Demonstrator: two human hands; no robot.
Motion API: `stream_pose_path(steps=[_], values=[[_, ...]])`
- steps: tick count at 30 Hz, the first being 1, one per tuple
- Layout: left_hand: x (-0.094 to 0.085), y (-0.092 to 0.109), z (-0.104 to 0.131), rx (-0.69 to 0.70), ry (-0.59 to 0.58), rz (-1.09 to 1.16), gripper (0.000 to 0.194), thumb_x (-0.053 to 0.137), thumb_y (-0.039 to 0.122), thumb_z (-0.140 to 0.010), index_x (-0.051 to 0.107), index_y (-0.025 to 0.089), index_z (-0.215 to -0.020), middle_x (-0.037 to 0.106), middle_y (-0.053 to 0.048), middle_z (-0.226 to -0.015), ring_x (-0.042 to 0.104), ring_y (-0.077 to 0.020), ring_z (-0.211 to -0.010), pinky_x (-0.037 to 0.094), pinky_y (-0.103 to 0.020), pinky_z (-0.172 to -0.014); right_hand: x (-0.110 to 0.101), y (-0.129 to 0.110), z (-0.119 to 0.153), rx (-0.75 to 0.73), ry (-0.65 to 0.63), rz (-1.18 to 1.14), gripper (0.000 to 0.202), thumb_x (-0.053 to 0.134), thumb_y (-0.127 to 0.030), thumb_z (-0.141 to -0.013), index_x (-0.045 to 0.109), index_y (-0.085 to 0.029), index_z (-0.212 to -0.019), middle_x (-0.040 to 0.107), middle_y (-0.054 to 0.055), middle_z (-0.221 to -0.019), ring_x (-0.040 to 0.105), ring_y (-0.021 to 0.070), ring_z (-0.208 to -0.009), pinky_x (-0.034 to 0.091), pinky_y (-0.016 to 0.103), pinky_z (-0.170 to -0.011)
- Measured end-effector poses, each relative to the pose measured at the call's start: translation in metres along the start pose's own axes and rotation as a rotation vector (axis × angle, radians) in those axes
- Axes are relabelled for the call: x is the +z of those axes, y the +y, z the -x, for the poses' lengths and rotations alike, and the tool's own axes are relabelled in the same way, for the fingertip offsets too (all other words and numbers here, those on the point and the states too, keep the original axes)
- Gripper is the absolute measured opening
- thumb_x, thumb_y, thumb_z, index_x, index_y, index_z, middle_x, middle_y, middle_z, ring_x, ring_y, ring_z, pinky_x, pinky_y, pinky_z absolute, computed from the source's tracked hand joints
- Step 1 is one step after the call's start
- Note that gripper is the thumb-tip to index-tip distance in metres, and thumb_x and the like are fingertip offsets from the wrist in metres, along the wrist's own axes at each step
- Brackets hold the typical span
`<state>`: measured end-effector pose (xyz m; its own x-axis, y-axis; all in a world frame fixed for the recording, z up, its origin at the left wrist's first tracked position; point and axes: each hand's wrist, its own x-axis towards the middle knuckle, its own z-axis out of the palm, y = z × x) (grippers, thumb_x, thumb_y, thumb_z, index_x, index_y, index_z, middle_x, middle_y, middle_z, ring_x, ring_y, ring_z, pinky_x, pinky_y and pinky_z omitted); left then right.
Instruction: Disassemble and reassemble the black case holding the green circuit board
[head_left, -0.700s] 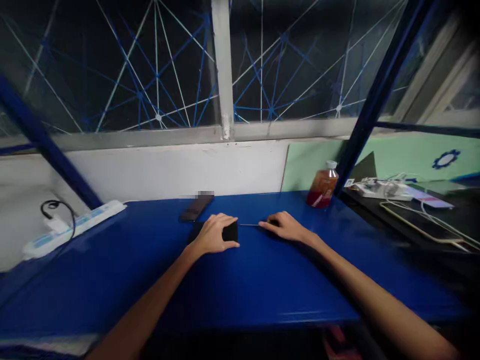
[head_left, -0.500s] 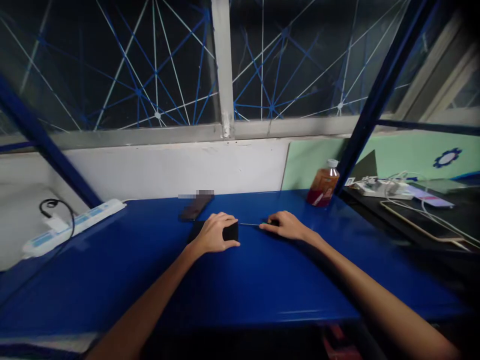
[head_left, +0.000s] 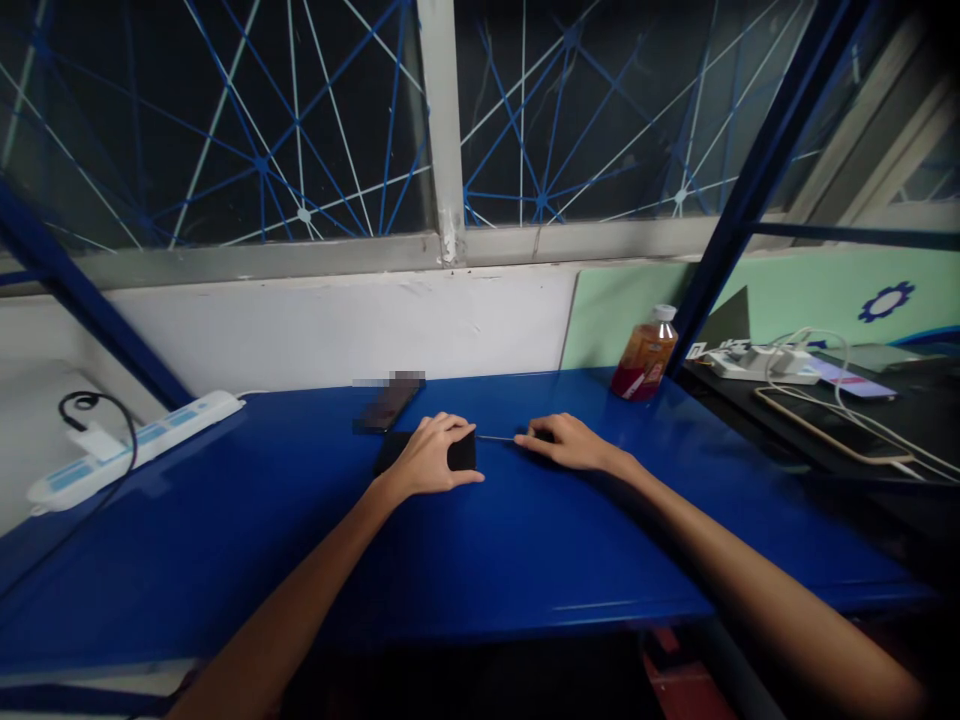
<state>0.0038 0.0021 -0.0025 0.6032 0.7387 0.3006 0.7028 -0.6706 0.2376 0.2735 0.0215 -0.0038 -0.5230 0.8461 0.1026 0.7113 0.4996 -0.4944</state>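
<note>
The view has tipped down slightly, so everything sits higher in it; both hands keep their places. At far left, a white plastic power strip with blue panels lies slantwise on the smooth, glossy blue worktop, a black cable looping from its plug. A dark, flat slab lies tilted just behind the black box, in the way on that side. The left hand is clamped on the box, fingers over the far edge, thumb at the near one; the box's long axis runs left to right. A thin, straight rod, seemingly metal, points left at its right edge, its other end gripped in the right hand's curled fingers. Beyond stands an upright, clear bottle, white-capped, well apart from both hands.
</note>
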Motion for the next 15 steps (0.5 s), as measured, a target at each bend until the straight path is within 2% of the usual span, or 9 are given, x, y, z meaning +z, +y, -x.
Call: stream_pose_path(steps=[2, 6, 11, 15], values=[[0.001, -0.001, -0.001, -0.006, -0.003, 0.007, 0.071, 0.066, 0.062, -0.07, 0.055, 0.022, -0.127, 0.057, -0.009, -0.119, 0.05, -0.0298, -0.109, 0.037, -0.045, -0.093, -0.002, 0.0, -0.001, 0.013, 0.013, 0.017, 0.052, 0.037, -0.06, -0.089, 0.054, -0.019, -0.063, 0.054, 0.0, -0.056, 0.044, 0.0114, -0.051, 0.025, 0.027, -0.052], [0.002, -0.002, -0.003, -0.012, -0.009, 0.033, 0.069, 0.066, 0.063, -0.069, 0.057, 0.022, -0.124, 0.057, -0.008, -0.117, 0.05, -0.0294, -0.108, 0.037, -0.045, -0.093, -0.008, 0.004, -0.004, 0.045, -0.009, -0.01, 0.053, 0.043, -0.064, -0.084, 0.056, -0.018, -0.061, 0.052, -0.001, -0.054, 0.042, 0.0106, -0.05, 0.025, 0.026, -0.051], [0.005, 0.002, -0.002, 0.024, 0.004, 0.035, 0.068, 0.067, 0.062, -0.069, 0.058, 0.022, -0.123, 0.058, -0.009, -0.117, 0.051, -0.0292, -0.108, 0.036, -0.046, -0.095, -0.014, 0.012, -0.005, 0.049, -0.077, -0.168, 0.052, 0.053, -0.066, -0.076, 0.055, -0.017, -0.059, 0.042, -0.004, -0.052, 0.033, 0.0088, -0.049, 0.023, 0.025, -0.049], [0.006, 0.005, -0.001, 0.041, 0.011, 0.026, 0.066, 0.066, 0.062, -0.07, 0.058, 0.023, -0.123, 0.058, -0.008, -0.117, 0.051, -0.0289, -0.107, 0.036, -0.046, -0.094, -0.014, 0.012, -0.001, 0.078, -0.132, -0.295, 0.048, 0.057, -0.063, -0.075, 0.054, -0.017, -0.063, 0.041, -0.005, -0.053, 0.034, 0.0086, -0.05, 0.025, 0.024, -0.048]])
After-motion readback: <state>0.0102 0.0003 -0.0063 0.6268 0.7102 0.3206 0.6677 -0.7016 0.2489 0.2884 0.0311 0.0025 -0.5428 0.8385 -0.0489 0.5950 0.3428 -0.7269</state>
